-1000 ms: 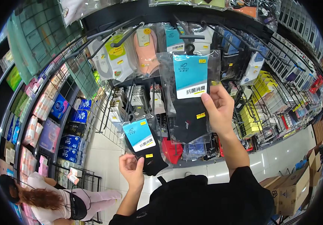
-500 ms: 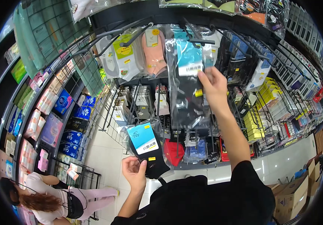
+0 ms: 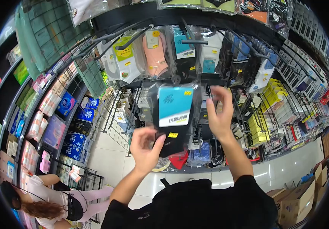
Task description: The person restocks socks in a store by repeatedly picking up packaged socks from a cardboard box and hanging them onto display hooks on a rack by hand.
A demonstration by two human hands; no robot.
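Note:
A clear packet of black socks (image 3: 172, 139) with a blue and white card faces me at the middle, slightly blurred. My left hand (image 3: 145, 147) grips its lower left edge, the thumb in front. Just right of the packet, my right hand (image 3: 220, 110) is raised with thumb and fingers apart and nothing between them. Behind and above, a similar black sock packet (image 3: 185, 57) hangs on a rack hook, between a peach sock packet (image 3: 156, 55) and a white one (image 3: 211, 49).
Shelves of tissue packs (image 3: 73, 139) run down the left. A person (image 3: 54, 202) in a white top is at the lower left by a wire cart (image 3: 90, 175). Cardboard boxes (image 3: 296, 200) stand on the floor at lower right. Yellow packages (image 3: 258, 131) hang at right.
The packet in my left hand has moved up and right. My right hand has let go of the other black sock packet, which now hangs on the rack, and has come down.

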